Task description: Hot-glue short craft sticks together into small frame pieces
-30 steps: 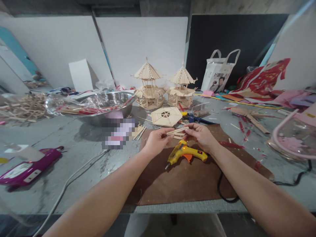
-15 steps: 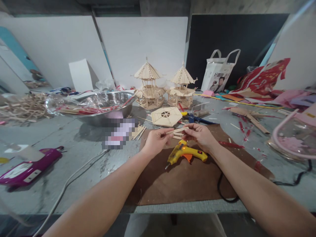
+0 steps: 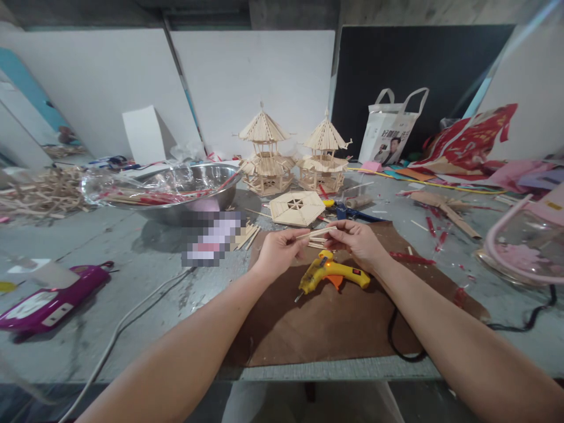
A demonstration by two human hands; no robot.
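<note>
Thin wooden sticks (image 3: 316,232) stretch between my two hands, above the back part of a brown mat (image 3: 299,329). My left hand (image 3: 280,251) pinches their left end, and my right hand (image 3: 352,239) grips the right end between thumb and fingers. How many sticks are held I cannot tell. Just nearer to me, a yellow hot glue gun (image 3: 332,273) lies on its side with a small light lit and its nozzle to the left. Behind my hands rests a flat hexagonal stick panel (image 3: 282,214) with a spoked opening. More loose sticks lie under and beside my hands.
Two stick pagoda models (image 3: 267,153) stand at the back. A metal bowl (image 3: 224,176) with plastic-wrapped sticks is at left, near a purple power strip (image 3: 83,288). Blue-handled pliers (image 3: 352,212) lie behind the mat. A white bag (image 3: 388,132) and a clear pink-rimmed container (image 3: 524,247) stand at right.
</note>
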